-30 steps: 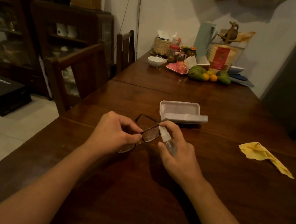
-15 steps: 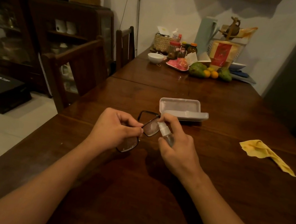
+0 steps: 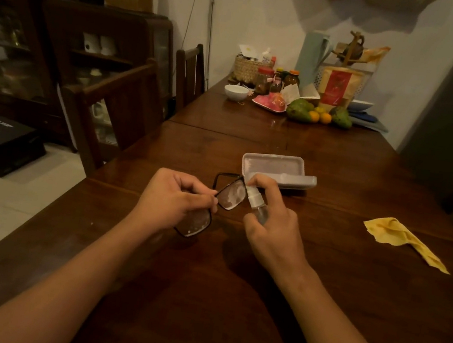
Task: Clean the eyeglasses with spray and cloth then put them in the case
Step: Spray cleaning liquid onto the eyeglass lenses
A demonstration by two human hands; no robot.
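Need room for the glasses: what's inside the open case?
The case shows bare pale lining in its far half, nothing else. Its near half is edge-on, inside hidden; the right hand covers one corner.

Forearms reach toward 12 o'clock. Left hand [image 3: 177,199] pinches eyeglasses [image 3: 232,194]; right hand [image 3: 272,231] grips spray bottle [image 3: 256,202], index finger on top.
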